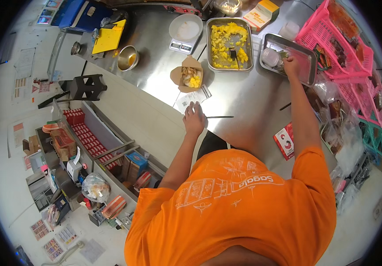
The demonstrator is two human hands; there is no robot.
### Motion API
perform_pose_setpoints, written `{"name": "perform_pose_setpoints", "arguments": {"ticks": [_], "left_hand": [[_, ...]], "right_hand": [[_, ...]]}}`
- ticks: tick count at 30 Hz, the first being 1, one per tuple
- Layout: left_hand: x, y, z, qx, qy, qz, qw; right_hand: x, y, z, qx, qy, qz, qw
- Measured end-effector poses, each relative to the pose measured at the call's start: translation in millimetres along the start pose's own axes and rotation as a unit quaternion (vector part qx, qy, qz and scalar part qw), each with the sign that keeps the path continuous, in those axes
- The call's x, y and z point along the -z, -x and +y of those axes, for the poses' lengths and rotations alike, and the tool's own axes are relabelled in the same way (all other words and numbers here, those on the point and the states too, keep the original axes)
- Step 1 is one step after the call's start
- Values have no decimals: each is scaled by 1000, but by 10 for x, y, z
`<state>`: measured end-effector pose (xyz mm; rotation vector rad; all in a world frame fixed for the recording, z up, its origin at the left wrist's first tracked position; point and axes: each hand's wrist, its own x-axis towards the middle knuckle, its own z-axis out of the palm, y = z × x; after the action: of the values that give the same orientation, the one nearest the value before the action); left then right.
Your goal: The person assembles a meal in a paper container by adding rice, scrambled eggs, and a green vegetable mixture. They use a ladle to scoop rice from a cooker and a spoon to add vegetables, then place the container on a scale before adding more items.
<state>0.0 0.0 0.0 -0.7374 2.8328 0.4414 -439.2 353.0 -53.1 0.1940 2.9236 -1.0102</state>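
Observation:
My left hand (194, 118) lies at the near edge of the steel counter, fingers stretched out over the lower end of a printed white slip (194, 98). A thin dark stick (220, 117) lies just right of it. Beyond the slip stands an opened brown paper food box (180, 81) holding yellow egg-like pieces and brownish food. My right hand (291, 67) reaches into a shallow metal tray (307, 60), its fingers bent down and closed by small packets and a clear plastic tub (270, 57). What its fingertips grip is hidden.
A metal pan (229, 68) of yellow food with a dark-handled utensil stands behind. Left of it are a scale (182, 46) with a white bowl, a steel bowl (128, 58) and a yellow board (108, 37). Pink baskets (346, 73) crowd the right; an open drawer (104, 128) lies left.

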Motion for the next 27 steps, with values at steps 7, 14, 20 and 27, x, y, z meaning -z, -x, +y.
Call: {"name": "perform_pose_setpoints", "arguments": {"ticks": [7, 14, 20, 27], "left_hand": [[219, -5, -93, -2, -14, -67, 998], [370, -98, -225, -64, -46, -110, 991], [422, -189, -422, -135, -48, -72, 987], [371, -692, -598, -121, 53, -35, 991]], "right_hand": [[155, 1015, -583, 19, -432, 16, 901], [-142, 2458, -2575, 59, -461, -306, 831], [-737, 2573, -2866, 206, 4, -149, 967], [-1440, 2612, -2397, 123, -75, -259, 955]]}}
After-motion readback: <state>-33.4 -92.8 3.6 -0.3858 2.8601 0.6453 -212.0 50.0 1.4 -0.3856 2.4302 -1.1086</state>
